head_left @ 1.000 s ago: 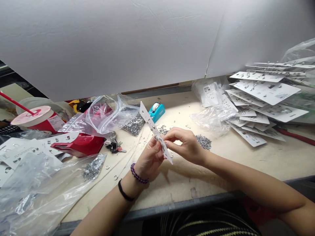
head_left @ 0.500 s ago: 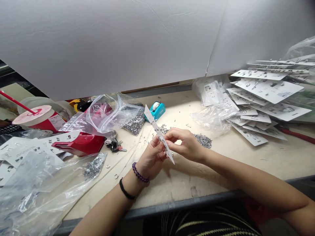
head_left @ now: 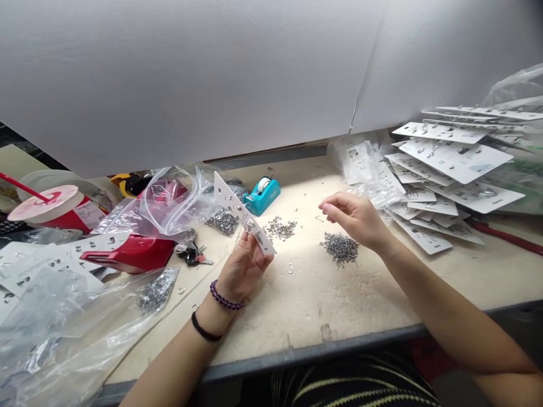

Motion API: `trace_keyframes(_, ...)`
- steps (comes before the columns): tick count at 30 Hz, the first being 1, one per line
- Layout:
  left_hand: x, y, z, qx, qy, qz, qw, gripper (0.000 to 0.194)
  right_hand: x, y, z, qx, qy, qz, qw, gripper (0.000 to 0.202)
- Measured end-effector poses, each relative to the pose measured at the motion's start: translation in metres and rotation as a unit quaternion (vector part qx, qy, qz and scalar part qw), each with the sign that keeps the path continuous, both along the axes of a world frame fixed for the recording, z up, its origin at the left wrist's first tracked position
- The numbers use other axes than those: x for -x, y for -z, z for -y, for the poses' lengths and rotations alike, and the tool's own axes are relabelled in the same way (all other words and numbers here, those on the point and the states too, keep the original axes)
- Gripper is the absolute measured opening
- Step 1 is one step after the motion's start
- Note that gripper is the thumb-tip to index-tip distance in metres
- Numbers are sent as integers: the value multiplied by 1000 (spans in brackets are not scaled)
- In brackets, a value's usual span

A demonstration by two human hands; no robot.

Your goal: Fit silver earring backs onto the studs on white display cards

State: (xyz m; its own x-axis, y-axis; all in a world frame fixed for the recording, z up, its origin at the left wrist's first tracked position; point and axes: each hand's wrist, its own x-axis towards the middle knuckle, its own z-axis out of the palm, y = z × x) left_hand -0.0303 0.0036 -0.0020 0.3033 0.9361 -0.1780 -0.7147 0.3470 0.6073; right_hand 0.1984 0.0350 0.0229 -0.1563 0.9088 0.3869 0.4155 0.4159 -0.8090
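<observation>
With the middle heap [head_left: 280, 228] on the table [head_left: 297, 308] as hub and the board [head_left: 212, 85] behind at twelve, I see the tape [head_left: 266, 194] at eleven, the bag [head_left: 377, 191] at two, the stack [head_left: 453, 161] just right of the bag. The right hand [head_left: 358, 219] hovers at three, the other heap [head_left: 340, 249] lies at four. The left hand [head_left: 241, 265], a card [head_left: 237, 208] in it, is past seven; the keys [head_left: 190, 256], past eight; the cup [head_left: 63, 209], far out at nine.
</observation>
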Motion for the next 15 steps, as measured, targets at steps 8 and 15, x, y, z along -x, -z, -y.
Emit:
trace_keyframes(8, 1, -5, 4, -27, 7, 20, 999, 26, -3, 6, 3, -13, 31, 77, 996, 17)
trace_keyframes(15, 0, -6, 2, -13, 3, 58, 998, 28, 1, 5, 4, -1, 28, 146, 989, 18)
